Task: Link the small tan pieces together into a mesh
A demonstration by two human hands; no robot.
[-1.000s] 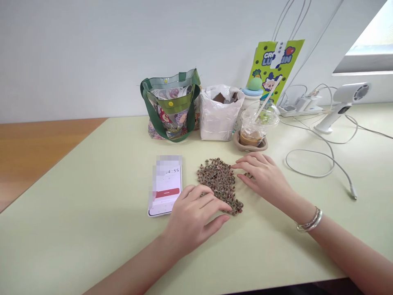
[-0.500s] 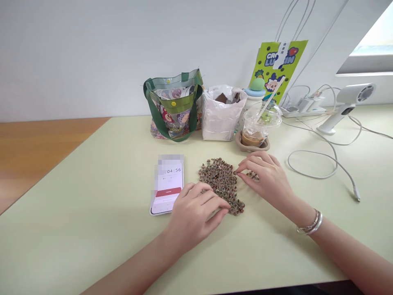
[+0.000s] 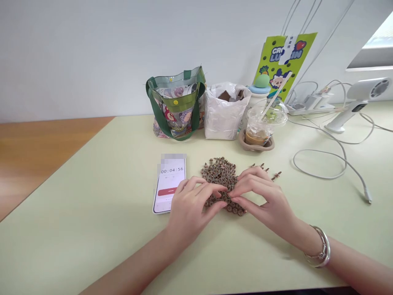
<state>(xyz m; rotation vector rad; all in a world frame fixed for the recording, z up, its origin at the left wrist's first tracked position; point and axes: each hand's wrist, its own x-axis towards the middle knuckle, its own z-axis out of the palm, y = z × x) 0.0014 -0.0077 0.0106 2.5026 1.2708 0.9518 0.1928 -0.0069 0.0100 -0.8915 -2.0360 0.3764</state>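
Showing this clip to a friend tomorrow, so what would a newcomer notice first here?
The eye goes first to the heap of small ring-shaped brown pieces on the pale green table, with the left hand and right hand meeting over it. Just left of the heap lies a phone showing 00:04:56. Farther back, against the wall, stands a clear tote bag with green straps.

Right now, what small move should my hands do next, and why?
Probably push the stray pieces back to the pile with your right hand: they lie apart, to the right of the pile, and that hand is nearest them, while your left hand is on the pile.
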